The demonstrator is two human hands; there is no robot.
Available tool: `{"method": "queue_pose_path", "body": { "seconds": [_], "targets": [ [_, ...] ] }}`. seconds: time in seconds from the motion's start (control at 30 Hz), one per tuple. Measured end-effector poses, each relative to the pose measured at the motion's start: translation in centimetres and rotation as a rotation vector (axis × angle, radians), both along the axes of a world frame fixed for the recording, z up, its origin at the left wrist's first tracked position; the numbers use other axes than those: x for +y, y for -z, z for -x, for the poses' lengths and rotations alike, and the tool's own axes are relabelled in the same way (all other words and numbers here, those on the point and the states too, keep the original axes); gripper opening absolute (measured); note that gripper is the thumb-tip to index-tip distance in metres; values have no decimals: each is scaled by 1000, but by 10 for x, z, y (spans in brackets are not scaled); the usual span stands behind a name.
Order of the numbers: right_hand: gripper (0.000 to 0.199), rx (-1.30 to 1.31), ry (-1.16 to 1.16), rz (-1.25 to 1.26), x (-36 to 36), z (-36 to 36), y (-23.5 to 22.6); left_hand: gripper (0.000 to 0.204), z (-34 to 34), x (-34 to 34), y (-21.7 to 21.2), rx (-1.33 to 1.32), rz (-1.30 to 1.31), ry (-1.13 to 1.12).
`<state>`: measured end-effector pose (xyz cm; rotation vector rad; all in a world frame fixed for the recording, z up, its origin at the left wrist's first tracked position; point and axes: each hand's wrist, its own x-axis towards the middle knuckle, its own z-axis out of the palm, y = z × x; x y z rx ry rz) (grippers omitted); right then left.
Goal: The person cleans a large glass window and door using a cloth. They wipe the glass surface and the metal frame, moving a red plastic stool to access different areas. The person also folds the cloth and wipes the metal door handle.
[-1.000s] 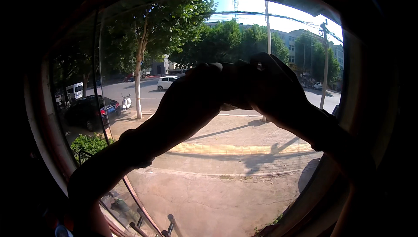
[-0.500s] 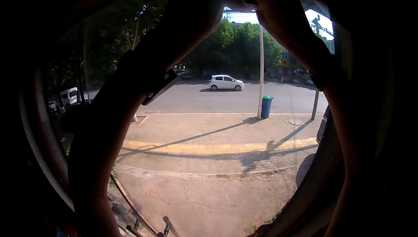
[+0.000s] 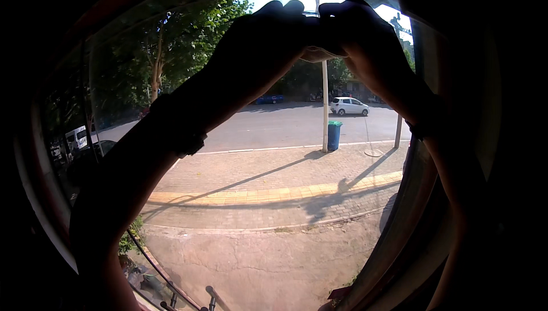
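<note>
Both arms are raised in front of a window, dark against the daylight. My left hand (image 3: 268, 35) is closed near the top of the glass, with its fingers curled toward the middle. Close beside it on the right, my right hand (image 3: 365, 34) is curled the same way. A dark shape spans the small gap between them, and a pale, thin-looking patch (image 3: 317, 54) shows just below. What the fingers hold is lost in shadow. A dark band (image 3: 193, 145) sits around the left wrist, and another band (image 3: 419, 132) around the right.
A dark window frame (image 3: 419, 197) surrounds the view. Outside are a paved sidewalk with a yellow strip (image 3: 251, 195), a pale pole (image 3: 325, 99), a blue bin with a green lid (image 3: 334, 137), a white car (image 3: 349, 106) on the road and trees (image 3: 157, 54). Dark rails (image 3: 211, 297) stand low down.
Both hands now appear lower in the picture, below the top of the window, and remain close together. The outside scene has shifted slightly left, while the white car has moved right along the road.
</note>
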<state>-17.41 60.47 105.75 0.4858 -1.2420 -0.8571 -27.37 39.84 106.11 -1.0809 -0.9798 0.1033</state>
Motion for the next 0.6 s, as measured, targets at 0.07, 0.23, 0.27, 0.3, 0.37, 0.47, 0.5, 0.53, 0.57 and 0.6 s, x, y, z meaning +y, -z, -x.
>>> {"method": "queue_pose_path", "body": {
  "seconds": [0.07, 0.23, 0.27, 0.3, 0.37, 0.47, 0.5, 0.53, 0.57, 0.6],
  "targets": [
    [30, 0, 413, -55, 70, -18, -38, 22, 36, 97, 0, -150, -20, 586],
    [6, 44, -122, 162, -3, -3, -68, 6, 1, 33, -66, 58, -212, 314],
    [5, 14, 23, 100, 9, 0, -34, 9, 34, 64, -40, -28, -174, 435],
    [25, -49, 204, 280, 53, 9, -41, 12, 34, 68, -31, -39, -109, 446],
    [26, -49, 64, 138, 16, -16, 9, 27, 8, 38, -5, -229, -42, 227],
    [33, -328, -27, 251, 35, 3, 104, 38, 17, 40, 91, -258, 179, 35],
    [36, -375, 129, 324, 35, -21, 123, 38, -2, 42, 111, -323, 193, 92],
    [36, -447, 119, 410, 38, -30, 136, 38, -4, 48, 123, -383, 237, 180],
    [36, -519, 107, 499, 40, -37, 141, 37, -6, 56, 127, -443, 284, 268],
    [39, -394, 169, 286, 44, -41, 133, 36, -6, 65, 125, -473, 269, 246]
  ]
}}
